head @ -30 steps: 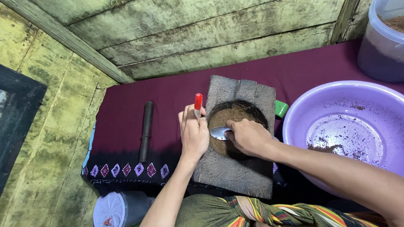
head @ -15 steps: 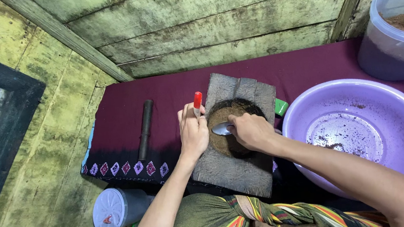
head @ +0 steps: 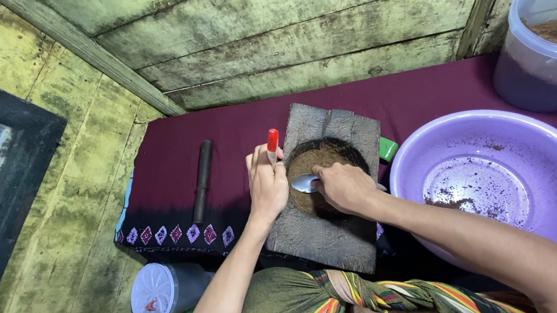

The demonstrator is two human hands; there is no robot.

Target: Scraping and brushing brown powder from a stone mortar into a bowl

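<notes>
- A grey stone slab (head: 329,226) is set at the near edge of the dark red cloth (head: 176,153), its near end reaching over the lap, so that both hands are over it.
- A round hollow (head: 326,165) in the slab holds brown powder; the hollow keeps the powder from spreading.
- The right hand (head: 344,187) is closed round the handle of a metal spoon (head: 305,184), whose bowl lies in the hollow at its left side, apparently for scooping.
- The left hand (head: 266,188) rests on the slab's left edge, seemingly steadying it, with the fingers closed on a thin stick with a red tip (head: 271,141), held upright.
- A dark rod (head: 202,181) lies on the cloth, left of the slab and apart from it.
- A purple basin (head: 428,156) stands just right of the slab, with powder traces inside.
- A lidless tub (head: 536,70) of brown powder stands at the cloth's far right corner.
- A small green item (head: 387,148) is wedged between slab and basin; its kind cannot be told.
</notes>
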